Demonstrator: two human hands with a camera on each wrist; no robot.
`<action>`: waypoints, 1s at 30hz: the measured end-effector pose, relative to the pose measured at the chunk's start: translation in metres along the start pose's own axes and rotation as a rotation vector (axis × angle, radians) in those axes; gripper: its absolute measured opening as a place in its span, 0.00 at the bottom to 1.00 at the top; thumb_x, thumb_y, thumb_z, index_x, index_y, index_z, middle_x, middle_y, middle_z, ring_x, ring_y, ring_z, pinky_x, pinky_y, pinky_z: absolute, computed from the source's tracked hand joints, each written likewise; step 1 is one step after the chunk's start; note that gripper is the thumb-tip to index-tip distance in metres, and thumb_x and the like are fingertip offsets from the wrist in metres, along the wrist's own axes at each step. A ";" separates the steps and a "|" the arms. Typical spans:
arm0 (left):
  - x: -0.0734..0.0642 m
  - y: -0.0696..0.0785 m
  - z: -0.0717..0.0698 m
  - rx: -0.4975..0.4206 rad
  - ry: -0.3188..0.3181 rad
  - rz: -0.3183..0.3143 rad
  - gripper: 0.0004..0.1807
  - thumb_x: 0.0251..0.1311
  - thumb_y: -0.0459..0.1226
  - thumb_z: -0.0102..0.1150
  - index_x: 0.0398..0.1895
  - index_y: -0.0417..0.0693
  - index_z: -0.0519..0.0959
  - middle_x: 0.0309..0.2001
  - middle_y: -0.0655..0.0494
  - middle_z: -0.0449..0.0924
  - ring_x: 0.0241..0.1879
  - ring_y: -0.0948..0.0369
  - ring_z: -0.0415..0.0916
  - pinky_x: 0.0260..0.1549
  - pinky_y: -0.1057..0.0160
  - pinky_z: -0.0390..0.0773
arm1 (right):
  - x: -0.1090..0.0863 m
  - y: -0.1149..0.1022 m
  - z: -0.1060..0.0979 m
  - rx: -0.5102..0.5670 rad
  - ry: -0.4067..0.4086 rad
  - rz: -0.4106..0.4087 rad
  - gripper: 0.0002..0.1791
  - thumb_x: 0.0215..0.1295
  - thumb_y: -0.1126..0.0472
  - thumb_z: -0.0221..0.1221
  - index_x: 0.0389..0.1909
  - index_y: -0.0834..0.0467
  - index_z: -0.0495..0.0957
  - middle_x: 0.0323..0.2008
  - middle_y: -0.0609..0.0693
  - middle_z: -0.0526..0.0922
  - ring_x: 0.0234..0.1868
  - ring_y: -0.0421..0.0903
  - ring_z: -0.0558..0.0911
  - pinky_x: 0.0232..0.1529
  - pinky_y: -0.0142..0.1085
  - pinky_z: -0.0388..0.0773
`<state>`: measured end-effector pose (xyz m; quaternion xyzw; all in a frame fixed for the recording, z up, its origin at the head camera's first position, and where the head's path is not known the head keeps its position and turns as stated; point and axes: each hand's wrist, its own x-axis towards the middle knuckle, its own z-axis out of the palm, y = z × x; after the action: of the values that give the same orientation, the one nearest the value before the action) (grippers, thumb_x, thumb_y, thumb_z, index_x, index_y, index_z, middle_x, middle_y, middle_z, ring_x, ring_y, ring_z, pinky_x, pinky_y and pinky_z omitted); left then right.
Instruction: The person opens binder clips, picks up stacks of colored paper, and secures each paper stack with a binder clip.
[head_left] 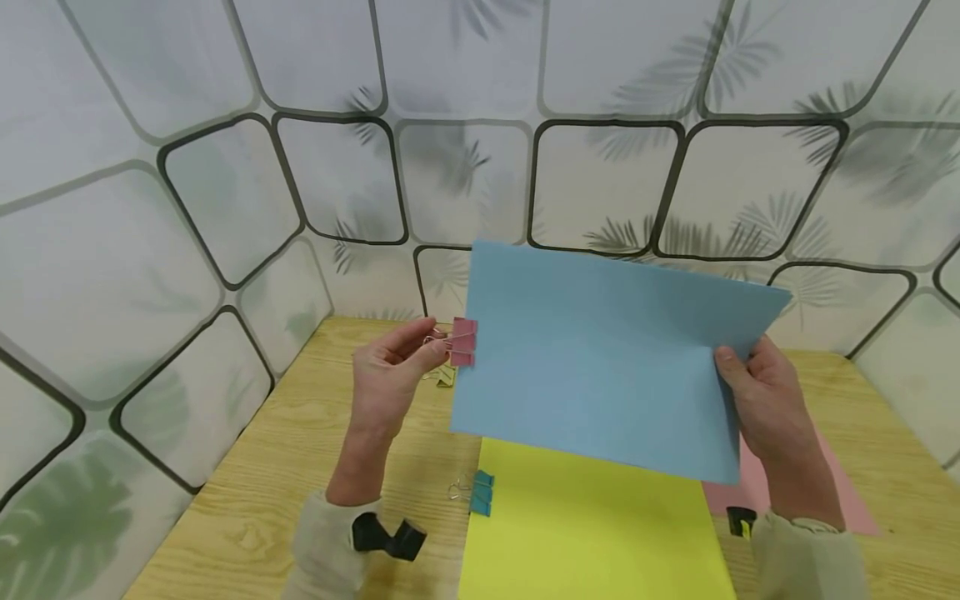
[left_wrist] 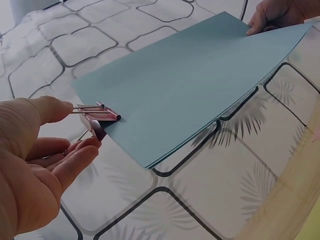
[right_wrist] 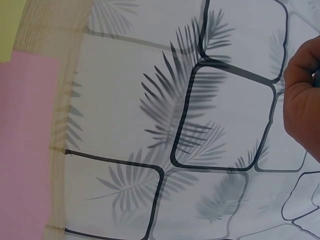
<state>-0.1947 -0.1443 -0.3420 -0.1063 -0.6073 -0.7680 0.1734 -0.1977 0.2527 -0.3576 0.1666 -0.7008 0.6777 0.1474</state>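
Observation:
A stack of light blue paper sheets (head_left: 600, 358) is held up over the table, tilted. On its left edge sits a pink binder clip (head_left: 463, 342) with silver wire handles. My left hand (head_left: 390, 375) pinches that clip's handles, the thumb on the upper wire in the left wrist view, where the clip (left_wrist: 102, 120) bites the edge of the blue sheets (left_wrist: 185, 80). The right hand (head_left: 772, 400) grips the blue stack's right edge, thumb on the front and fingers behind, partly hidden. In the right wrist view only part of the right hand (right_wrist: 302, 95) shows.
Yellow paper (head_left: 592, 533) lies on the wooden table (head_left: 247, 483) below the blue sheets, a teal binder clip (head_left: 482, 493) on its left edge. A yellow binder clip (head_left: 446, 377) lies behind the pink one. Pink paper (head_left: 847, 492) lies at right. Patterned fabric walls (head_left: 465, 183) surround the table.

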 end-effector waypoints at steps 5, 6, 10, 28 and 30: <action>0.000 -0.001 0.001 0.018 -0.001 -0.004 0.19 0.59 0.18 0.59 0.55 0.20 0.75 0.34 0.63 0.86 0.37 0.65 0.85 0.41 0.61 0.85 | 0.000 0.000 0.000 0.000 0.009 0.021 0.24 0.77 0.60 0.49 0.71 0.54 0.61 0.54 0.39 0.73 0.47 0.33 0.81 0.38 0.25 0.80; 0.000 -0.001 0.001 0.022 -0.001 -0.005 0.19 0.60 0.18 0.59 0.55 0.20 0.75 0.34 0.62 0.86 0.37 0.65 0.85 0.41 0.61 0.85 | 0.000 0.000 0.000 -0.007 0.011 0.021 0.24 0.77 0.59 0.49 0.71 0.54 0.61 0.54 0.39 0.73 0.47 0.33 0.80 0.38 0.25 0.80; 0.000 -0.002 0.001 0.035 -0.004 -0.015 0.19 0.60 0.19 0.59 0.56 0.21 0.75 0.35 0.62 0.86 0.37 0.65 0.85 0.41 0.61 0.85 | 0.000 0.000 0.001 -0.009 0.007 0.008 0.24 0.77 0.60 0.49 0.71 0.55 0.61 0.55 0.40 0.73 0.47 0.33 0.80 0.38 0.25 0.80; 0.001 -0.004 0.002 0.012 -0.041 -0.002 0.20 0.61 0.18 0.57 0.56 0.19 0.73 0.35 0.61 0.86 0.38 0.65 0.85 0.41 0.60 0.85 | 0.001 0.000 0.001 -0.020 -0.018 0.019 0.27 0.78 0.59 0.48 0.74 0.56 0.58 0.57 0.41 0.71 0.49 0.34 0.80 0.40 0.26 0.80; 0.000 -0.004 0.003 0.011 -0.038 -0.003 0.20 0.61 0.18 0.58 0.56 0.20 0.74 0.35 0.61 0.86 0.37 0.65 0.85 0.41 0.60 0.85 | 0.001 -0.001 0.001 -0.022 -0.020 0.016 0.27 0.78 0.60 0.48 0.74 0.56 0.58 0.58 0.41 0.71 0.49 0.34 0.80 0.40 0.26 0.80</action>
<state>-0.1968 -0.1411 -0.3446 -0.1190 -0.6149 -0.7628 0.1611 -0.1988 0.2515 -0.3565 0.1661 -0.7109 0.6696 0.1366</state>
